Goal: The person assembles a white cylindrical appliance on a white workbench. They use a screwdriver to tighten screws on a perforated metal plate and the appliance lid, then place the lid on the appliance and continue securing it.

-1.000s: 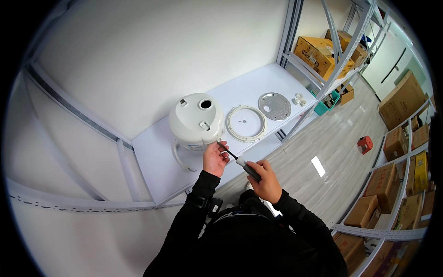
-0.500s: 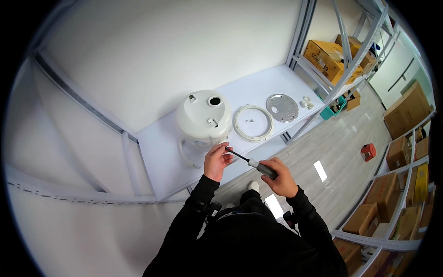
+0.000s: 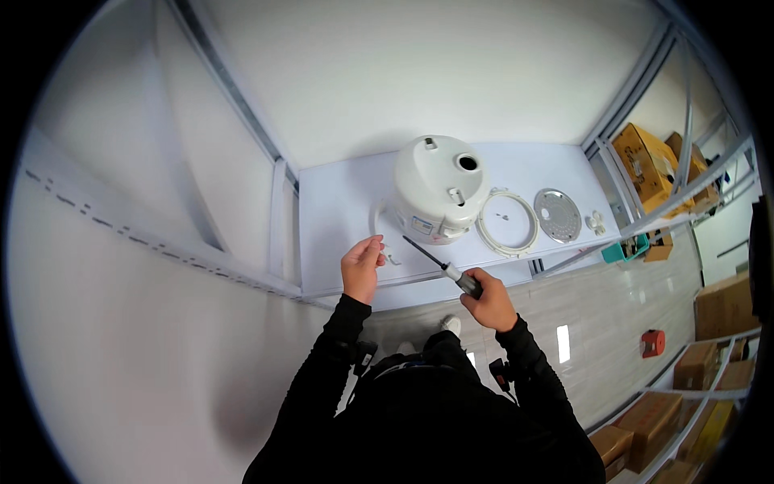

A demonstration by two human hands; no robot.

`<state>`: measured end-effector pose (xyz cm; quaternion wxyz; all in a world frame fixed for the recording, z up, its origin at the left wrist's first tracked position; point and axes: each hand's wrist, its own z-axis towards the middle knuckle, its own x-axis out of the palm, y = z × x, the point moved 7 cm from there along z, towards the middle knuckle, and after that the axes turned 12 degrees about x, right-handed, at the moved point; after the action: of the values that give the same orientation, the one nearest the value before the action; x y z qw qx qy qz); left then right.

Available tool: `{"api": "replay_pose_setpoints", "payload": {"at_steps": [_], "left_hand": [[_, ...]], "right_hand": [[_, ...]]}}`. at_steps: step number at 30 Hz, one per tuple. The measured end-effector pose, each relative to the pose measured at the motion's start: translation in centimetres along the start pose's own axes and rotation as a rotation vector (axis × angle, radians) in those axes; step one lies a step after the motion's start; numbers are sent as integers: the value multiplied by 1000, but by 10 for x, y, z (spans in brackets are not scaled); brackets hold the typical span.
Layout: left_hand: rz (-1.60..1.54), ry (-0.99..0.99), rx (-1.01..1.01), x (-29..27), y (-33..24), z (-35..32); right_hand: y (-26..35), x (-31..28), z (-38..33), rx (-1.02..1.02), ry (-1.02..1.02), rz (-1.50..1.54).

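My right hand (image 3: 489, 300) is closed round the grey handle of a screwdriver (image 3: 453, 273), whose dark shaft points up and left. My left hand (image 3: 361, 270) is held left of the shaft's tip, apart from it. Its thumb and fingertips are pinched together; whatever they hold is too small to make out. Beyond both hands stands a white rounded appliance, like a rice cooker (image 3: 431, 181), with a dark round hole on top and a curved handle (image 3: 376, 218) at its left. A white ring (image 3: 530, 242) lies to its right, with small screws (image 3: 503, 216) inside the ring.
A perforated metal disc (image 3: 558, 216) and small white parts (image 3: 596, 223) lie further right on the white table (image 3: 339, 194). Metal shelf posts rise on both sides. Cardboard boxes (image 3: 645, 419), a teal bin (image 3: 625, 249) and a red stool (image 3: 652, 344) stand to the right.
The view has turned, so the table and appliance sit further right. My left hand has come away from the screwdriver's tip, which now points free. The right hand keeps its grip.
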<state>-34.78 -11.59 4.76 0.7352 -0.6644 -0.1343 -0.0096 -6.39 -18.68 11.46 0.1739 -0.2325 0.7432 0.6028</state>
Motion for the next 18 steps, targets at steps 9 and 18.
{"api": "replay_pose_setpoints", "payload": {"at_steps": [9,18], "left_hand": [[906,43,383,-39,48,3],[1135,73,392,-20,47,7]], "right_hand": [[29,16,9,-91,143,97],[35,8,7,-192,64,147]]}}
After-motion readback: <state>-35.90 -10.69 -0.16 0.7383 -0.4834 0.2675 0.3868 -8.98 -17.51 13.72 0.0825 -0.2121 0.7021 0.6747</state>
